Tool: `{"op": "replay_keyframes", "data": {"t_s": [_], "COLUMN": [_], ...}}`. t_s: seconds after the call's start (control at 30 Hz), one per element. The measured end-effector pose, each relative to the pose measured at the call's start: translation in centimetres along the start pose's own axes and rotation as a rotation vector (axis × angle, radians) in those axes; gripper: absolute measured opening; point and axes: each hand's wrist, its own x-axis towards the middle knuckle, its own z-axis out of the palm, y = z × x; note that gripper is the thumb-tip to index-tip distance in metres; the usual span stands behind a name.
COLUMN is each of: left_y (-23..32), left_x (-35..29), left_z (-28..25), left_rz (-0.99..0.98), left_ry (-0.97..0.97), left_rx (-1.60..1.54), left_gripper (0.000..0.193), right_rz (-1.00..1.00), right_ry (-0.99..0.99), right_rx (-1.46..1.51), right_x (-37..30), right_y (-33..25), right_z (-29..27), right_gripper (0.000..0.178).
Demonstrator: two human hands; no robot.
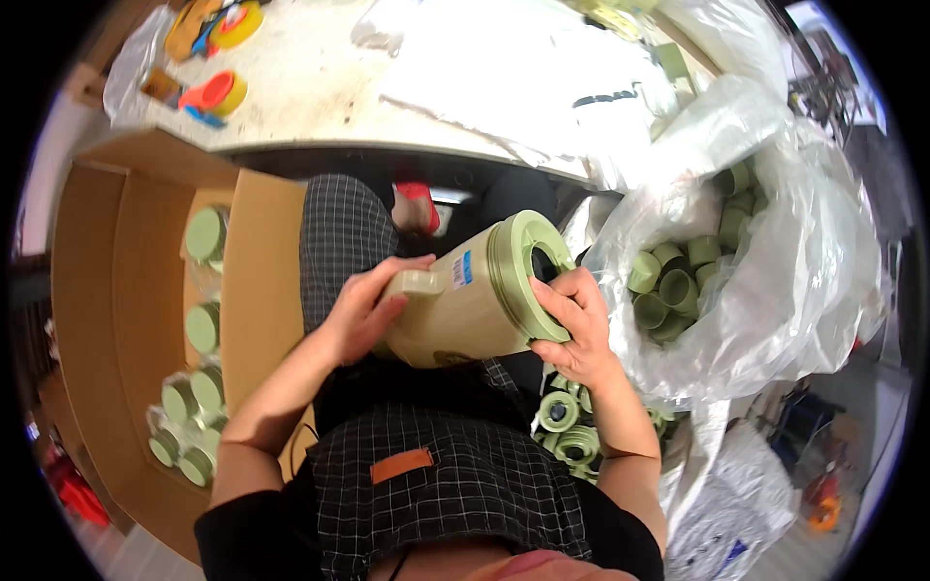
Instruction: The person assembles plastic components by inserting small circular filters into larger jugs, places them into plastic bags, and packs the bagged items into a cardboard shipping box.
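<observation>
Watching remotely, I saw one cream jug [460,315] tilted above the lap. The left hand [356,312] held its handle side, fingers curled and slightly parted; the right hand [579,327] clasped its green lid [515,281], thumb over the rim. Left of the jug, a carton [263,254] contained at least six green-topped pieces [204,234]; right of it, a plastic bag [780,320] held green cups [680,289], too jumbled to count. Beyond the jug, well apart, ran the table's [310,102] edge, with checked cloth [339,242] between.
</observation>
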Motion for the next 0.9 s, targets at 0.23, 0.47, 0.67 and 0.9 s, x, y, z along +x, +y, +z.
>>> {"op": "replay_keyframes", "data": {"t_s": [0.23,0.47,0.67,0.9], "left_y": [0.3,1.9,4.9,1.1], "left_x": [-1.5,-2.7,-3.1,1.5], "left_z": [0.0,3.5,5.8,1.1], "left_rz": [0.005,0.076,-0.102,0.072], "left_ry": [-0.014,0.007,-0.235,-0.057], "left_rx": [0.020,0.394,0.474,0.217], "left_gripper": [0.040,0.063,0.063,0.031], "right_rz": [0.020,0.430,0.737,0.705], "right_ry": [0.012,-0.050,0.031,-0.020], "right_rx": [0.040,-0.097,0.185,0.337], "right_x": [-0.3,3.5,3.5,1.7], "right_y": [-2.2,-3.9,-1.3,-0.6], "right_z": [1.1,0.7,0.8,-1.5], "right_gripper": [0.056,0.055,0.053,0.048]}}
